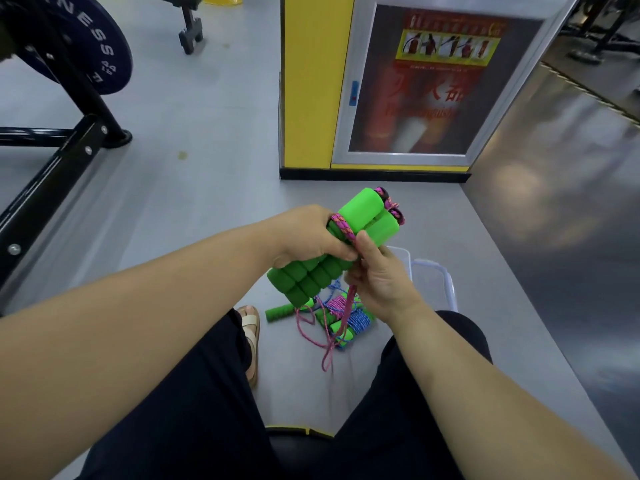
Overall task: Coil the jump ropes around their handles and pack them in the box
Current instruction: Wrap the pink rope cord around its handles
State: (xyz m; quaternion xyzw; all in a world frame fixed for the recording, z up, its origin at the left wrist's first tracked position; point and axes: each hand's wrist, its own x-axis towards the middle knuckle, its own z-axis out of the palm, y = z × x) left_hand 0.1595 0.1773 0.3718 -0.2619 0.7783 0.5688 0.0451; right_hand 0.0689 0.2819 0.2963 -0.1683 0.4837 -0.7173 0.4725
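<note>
My left hand [311, 237] grips a pair of green foam jump-rope handles [367, 220] held side by side in front of me. A pink cord [343, 226] is wound once around their middle. My right hand [377, 271] pinches that cord just below the handles, and the rest of it hangs down to the floor [325, 355]. On the floor below lie other green-handled ropes [343, 317] with pink and blue cord, partly coiled. A clear plastic box [433, 282] stands behind my right hand, mostly hidden.
I sit on a dark seat with a yellow edge [298, 429], knees apart, one sandalled foot [251, 327] on the grey floor. A yellow cabinet with a fire-extinguisher panel [408, 88] stands ahead. A black weight rack with a plate [79, 53] is at the left.
</note>
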